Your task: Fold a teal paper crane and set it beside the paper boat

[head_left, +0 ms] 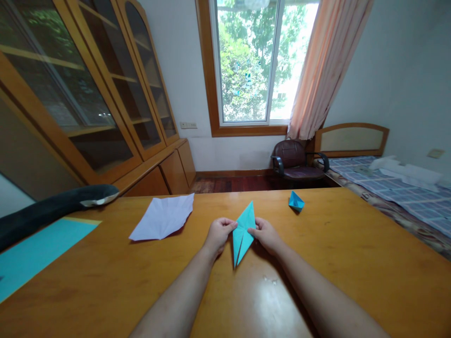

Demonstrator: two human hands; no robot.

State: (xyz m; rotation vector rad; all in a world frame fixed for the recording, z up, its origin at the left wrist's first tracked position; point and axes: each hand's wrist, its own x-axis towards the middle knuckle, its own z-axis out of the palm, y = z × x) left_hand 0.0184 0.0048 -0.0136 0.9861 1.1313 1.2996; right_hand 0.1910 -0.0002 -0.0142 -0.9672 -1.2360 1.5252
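Between my hands is a folded turquoise origami paper (245, 221), a long diamond with a slit down the half nearer me. My left hand (220, 233) pinches its left edge between thumb and fingers. On the other side, my right hand (267, 234) grips the right edge, thumb on top and fingers behind. The paper is held just over the wooden table (334, 263), its far tip pointing toward the window. To the left lies a creased white sheet (164, 217). A small folded blue paper piece (296, 202) rests beyond my right hand.
Turquoise sheets (45, 251) lie at the table's left edge, beside a dark, long, soft-looking object (59, 204). Past the table stand a glass-door cabinet (116, 89), a brown armchair (298, 159) and a bed (391, 183). A window (246, 65) with a pink curtain (327, 61) is behind.
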